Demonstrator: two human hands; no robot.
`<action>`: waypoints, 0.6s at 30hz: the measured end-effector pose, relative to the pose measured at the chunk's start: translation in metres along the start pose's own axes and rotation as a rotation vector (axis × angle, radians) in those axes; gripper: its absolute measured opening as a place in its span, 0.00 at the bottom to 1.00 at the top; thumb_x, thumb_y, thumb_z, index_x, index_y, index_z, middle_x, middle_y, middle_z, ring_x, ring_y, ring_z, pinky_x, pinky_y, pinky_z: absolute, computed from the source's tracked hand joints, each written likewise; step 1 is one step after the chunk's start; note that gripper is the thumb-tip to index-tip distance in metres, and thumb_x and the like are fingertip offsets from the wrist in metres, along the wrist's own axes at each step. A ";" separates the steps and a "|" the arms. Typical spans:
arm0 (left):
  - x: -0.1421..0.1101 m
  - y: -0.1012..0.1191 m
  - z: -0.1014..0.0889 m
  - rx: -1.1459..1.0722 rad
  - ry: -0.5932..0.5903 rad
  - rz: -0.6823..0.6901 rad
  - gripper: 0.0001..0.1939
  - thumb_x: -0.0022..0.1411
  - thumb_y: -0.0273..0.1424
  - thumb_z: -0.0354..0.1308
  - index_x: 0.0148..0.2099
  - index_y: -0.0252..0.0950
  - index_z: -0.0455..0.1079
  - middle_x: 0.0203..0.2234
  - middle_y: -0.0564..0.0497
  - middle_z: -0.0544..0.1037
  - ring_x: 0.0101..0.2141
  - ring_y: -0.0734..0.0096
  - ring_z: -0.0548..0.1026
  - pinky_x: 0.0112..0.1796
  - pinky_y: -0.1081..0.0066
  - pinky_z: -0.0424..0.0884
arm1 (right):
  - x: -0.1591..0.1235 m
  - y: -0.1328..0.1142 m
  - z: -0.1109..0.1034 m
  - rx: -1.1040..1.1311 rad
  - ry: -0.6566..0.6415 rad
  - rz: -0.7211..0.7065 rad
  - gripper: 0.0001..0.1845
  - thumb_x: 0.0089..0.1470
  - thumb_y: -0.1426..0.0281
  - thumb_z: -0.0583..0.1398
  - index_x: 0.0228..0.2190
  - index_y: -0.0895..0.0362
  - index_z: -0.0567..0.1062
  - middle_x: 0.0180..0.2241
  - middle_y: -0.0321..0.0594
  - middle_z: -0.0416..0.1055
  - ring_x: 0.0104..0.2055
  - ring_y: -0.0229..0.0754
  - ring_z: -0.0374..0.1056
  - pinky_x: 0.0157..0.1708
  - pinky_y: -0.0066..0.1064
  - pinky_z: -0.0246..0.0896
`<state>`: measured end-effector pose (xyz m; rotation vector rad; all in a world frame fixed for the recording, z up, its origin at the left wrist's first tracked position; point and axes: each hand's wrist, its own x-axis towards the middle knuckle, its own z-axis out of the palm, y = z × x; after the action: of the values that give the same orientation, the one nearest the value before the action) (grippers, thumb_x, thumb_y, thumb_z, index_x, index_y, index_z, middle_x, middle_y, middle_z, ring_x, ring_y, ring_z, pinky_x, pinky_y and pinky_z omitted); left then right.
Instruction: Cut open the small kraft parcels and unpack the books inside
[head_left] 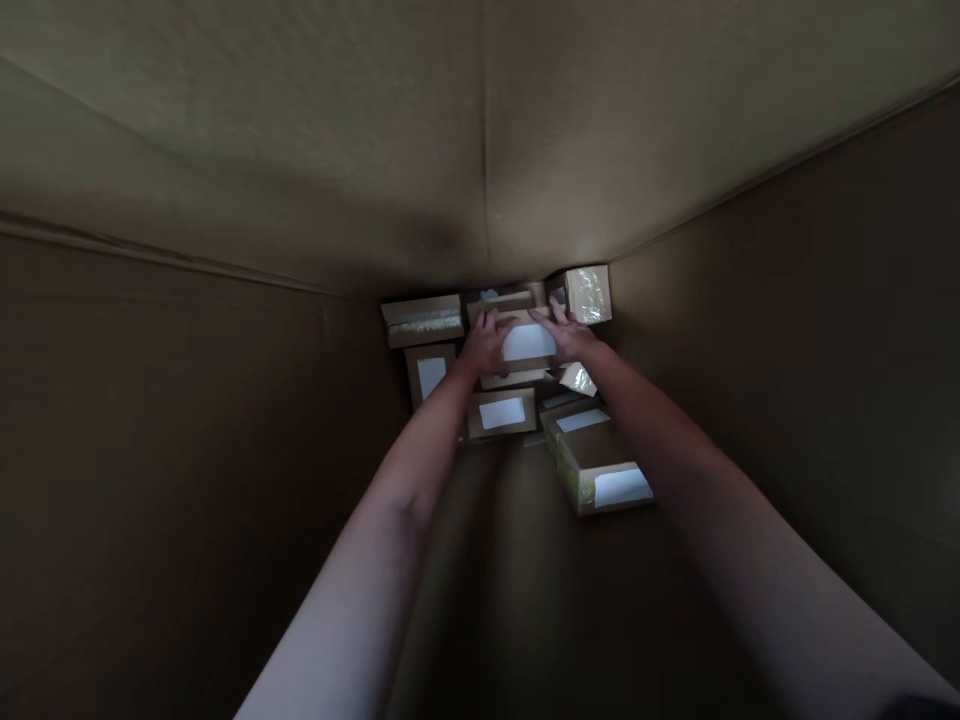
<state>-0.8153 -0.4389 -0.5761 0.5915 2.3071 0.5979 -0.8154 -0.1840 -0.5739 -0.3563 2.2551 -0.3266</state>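
Deep inside a large cardboard box, both my arms reach down to a small cardboard box [529, 342] with a white label. My left hand [486, 343] grips its left end, and my right hand [568, 335] holds the right end with the fingers spread along it. Just below it lies another labelled carton [502, 412]. Beyond my right hand is a carton with shiny tape [589, 294]. A partly hidden box with a taped flap [579, 379] shows under my right wrist.
Tall cardboard walls [480, 130] surround the bottom. At the left are a long taped carton [424, 320] and a labelled carton [431, 372]. A larger box with two white labels [600, 450] lies at the right, partly behind my right forearm.
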 end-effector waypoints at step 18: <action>-0.176 0.137 -0.081 -0.277 -0.318 0.010 0.57 0.38 0.51 0.75 0.71 0.48 0.62 0.68 0.43 0.59 0.66 0.38 0.58 0.65 0.52 0.58 | -0.260 -0.111 -0.099 0.079 -0.248 0.122 0.56 0.37 0.71 0.74 0.67 0.42 0.65 0.72 0.41 0.50 0.65 0.60 0.62 0.63 0.41 0.60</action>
<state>-0.7195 -0.4484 -0.3588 0.5233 1.8864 0.7541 -0.7106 -0.1821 -0.2936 -0.2047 2.0042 -0.2895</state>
